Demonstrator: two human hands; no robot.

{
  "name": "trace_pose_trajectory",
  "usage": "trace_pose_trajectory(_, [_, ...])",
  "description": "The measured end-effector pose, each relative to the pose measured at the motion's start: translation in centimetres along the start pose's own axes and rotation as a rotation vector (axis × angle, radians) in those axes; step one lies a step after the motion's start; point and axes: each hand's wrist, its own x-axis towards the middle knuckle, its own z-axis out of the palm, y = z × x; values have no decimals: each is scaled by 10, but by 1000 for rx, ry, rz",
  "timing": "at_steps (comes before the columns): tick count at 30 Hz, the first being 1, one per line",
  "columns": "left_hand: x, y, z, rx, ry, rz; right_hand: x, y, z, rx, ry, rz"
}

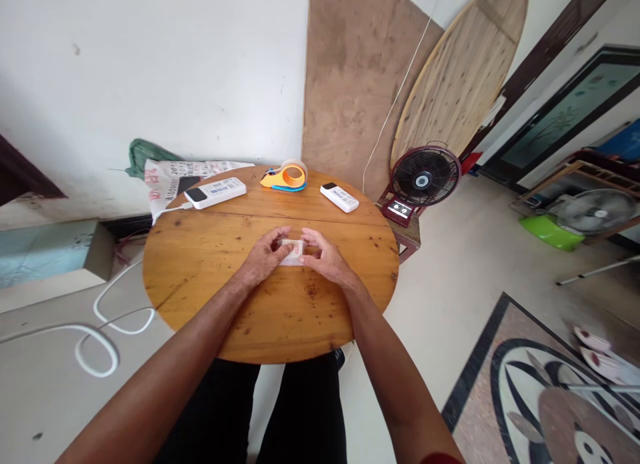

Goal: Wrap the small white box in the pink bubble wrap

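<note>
on the round table [200, 271], a white device [215, 193] lies at its far left rim. at the table's middle the left hand [263, 259] and right hand [326, 259] each pinch a small white box [294, 251] lying there.

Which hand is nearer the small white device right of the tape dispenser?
Right. The right hand sits just short of the small white device; the left hand is farther left.

The one round surface [200, 277] carries two flat white devices, the left device [215, 192] and the right device [339, 197], one orange tape dispenser [285, 177] and one small white box [293, 251]. There are two hands, the left hand [263, 257] and the right hand [325, 257], and two fans, a red fan [424, 179] and a grey fan [597, 211].
</note>
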Motion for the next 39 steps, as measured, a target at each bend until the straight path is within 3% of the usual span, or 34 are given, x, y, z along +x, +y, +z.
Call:
trace_pose_trajectory(7, [-3,4,0,176,79,108,1,3,4,-81,39,-70])
trace_pose_trajectory(15, [-2,1,4,-7,27,14,1,5,5,-115,47,-84])
trace_pose_trajectory(28, [-1,-5,3,-14,31,-3,0,0,9,-180,27,-132])
trace_pose_trajectory(35, [0,-6,4,-26,56,-23,3,8,10,-224,50,-346])
trace_pose_trajectory(39, [0,-4,4,-55,82,-21,0,6,10,-394,106,-366])
